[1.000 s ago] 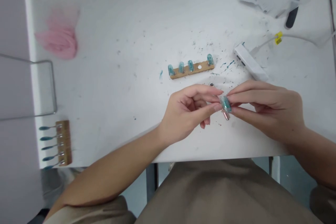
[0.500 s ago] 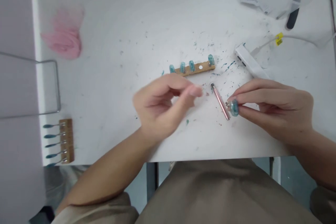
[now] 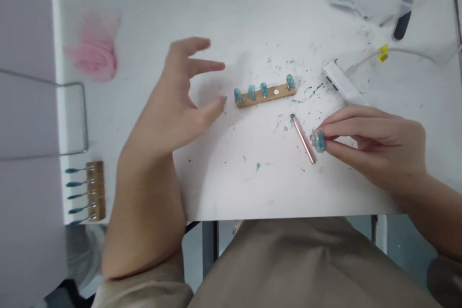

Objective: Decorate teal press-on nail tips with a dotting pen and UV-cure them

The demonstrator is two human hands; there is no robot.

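Fingertips of the right hand (image 3: 378,151) pinch a teal nail tip (image 3: 319,141) firmly yet lightly, while the left hand (image 3: 180,101), spread open and empty, hovers at nine o'clock of the wooden holder (image 3: 265,94).

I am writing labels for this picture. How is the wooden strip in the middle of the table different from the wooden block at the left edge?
The wooden strip lies near the table's middle, long side across the view; the wooden block sits at the left edge, long side towards the person. The strip carries four short teal nail tips and one bare white spot; the block holds five thin teal-tipped sticks that point left. Both are brown wood.
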